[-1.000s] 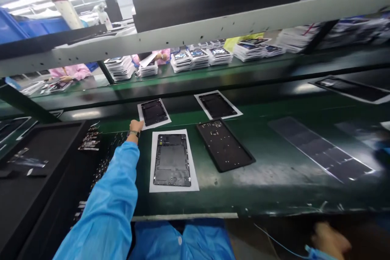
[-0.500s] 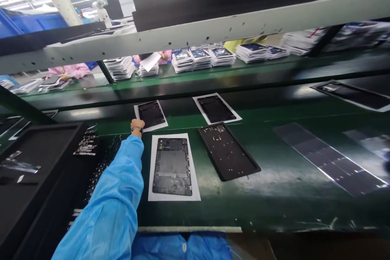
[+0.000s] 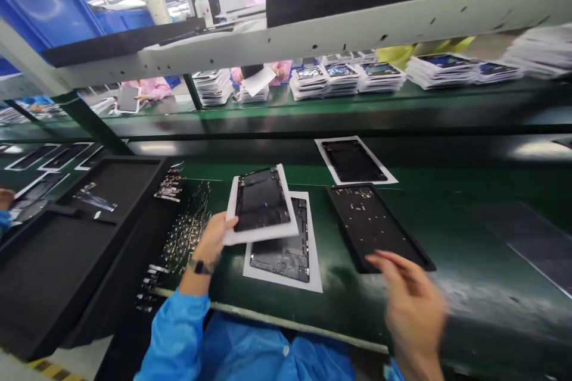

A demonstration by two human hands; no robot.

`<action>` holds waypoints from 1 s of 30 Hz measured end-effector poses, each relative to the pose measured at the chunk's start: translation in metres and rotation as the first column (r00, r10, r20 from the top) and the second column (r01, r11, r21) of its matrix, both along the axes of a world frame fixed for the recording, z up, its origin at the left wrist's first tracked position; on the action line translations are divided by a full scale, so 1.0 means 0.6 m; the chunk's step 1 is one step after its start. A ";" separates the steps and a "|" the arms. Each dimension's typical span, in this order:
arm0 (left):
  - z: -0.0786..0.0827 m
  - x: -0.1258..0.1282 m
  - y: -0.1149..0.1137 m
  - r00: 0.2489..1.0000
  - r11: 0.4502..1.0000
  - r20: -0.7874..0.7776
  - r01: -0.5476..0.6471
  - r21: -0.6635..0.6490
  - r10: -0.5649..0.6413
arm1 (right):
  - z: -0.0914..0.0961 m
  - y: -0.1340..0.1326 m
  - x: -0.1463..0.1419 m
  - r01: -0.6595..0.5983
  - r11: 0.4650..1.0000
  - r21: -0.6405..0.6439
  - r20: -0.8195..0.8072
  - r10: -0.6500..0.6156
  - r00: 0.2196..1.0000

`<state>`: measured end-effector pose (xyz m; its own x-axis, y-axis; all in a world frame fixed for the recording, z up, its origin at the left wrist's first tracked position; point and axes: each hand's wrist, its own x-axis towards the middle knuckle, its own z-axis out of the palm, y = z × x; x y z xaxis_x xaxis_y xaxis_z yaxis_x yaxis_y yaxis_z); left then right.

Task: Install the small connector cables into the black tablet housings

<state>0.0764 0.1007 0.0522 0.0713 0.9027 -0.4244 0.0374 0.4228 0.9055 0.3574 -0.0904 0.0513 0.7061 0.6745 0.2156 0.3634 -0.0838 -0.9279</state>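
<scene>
My left hand [image 3: 213, 238] grips the near-left edge of a white sheet with a black tablet back housing [image 3: 263, 197] on it. This pair is raised and tilted, overlapping a second tablet housing [image 3: 286, 259] on its own white sheet [image 3: 316, 268]. That lower housing is partly hidden. My right hand [image 3: 415, 303], somewhat blurred, hovers by the near edge of a black tray [image 3: 375, 220] holding small metal parts. Its fingers reach leftward, partly bent and apart, with nothing visible in them.
Beyond the tray lies another housing on white paper [image 3: 355, 159]. Many small flex-cable parts [image 3: 190, 229] lie left of my left hand, beside black foam trays [image 3: 40, 262]. Clear film [image 3: 522, 238] lies at right. Stacked tablets [image 3: 346, 80] and co-workers in pink sleeves [image 3: 154, 88] are across the line.
My left hand has brought the far-left housing and its sheet off the bench, nearer to me and over the other housing. My right hand has come into view. The view has shifted left.
</scene>
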 end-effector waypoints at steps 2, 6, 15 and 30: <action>-0.017 -0.015 -0.069 0.999 0.999 0.029 0.031 0.017 -0.032 | 0.007 0.060 -0.035 -0.333 0.943 -0.011 0.082 0.333 0.939; -0.048 -0.032 -0.130 0.997 0.993 -0.026 0.069 0.096 -0.067 | 0.001 0.142 -0.080 -0.702 0.676 -0.225 0.252 0.736 0.628; -0.054 -0.043 -0.122 0.899 0.967 -0.438 0.122 0.225 -0.012 | -0.060 0.177 -0.142 -0.593 0.561 -0.578 0.317 0.824 0.470; 0.311 -0.457 -0.018 0.115 0.933 -0.927 -0.005 0.359 0.357 | -0.081 0.174 -0.127 -0.846 0.412 -0.339 -0.023 0.895 0.446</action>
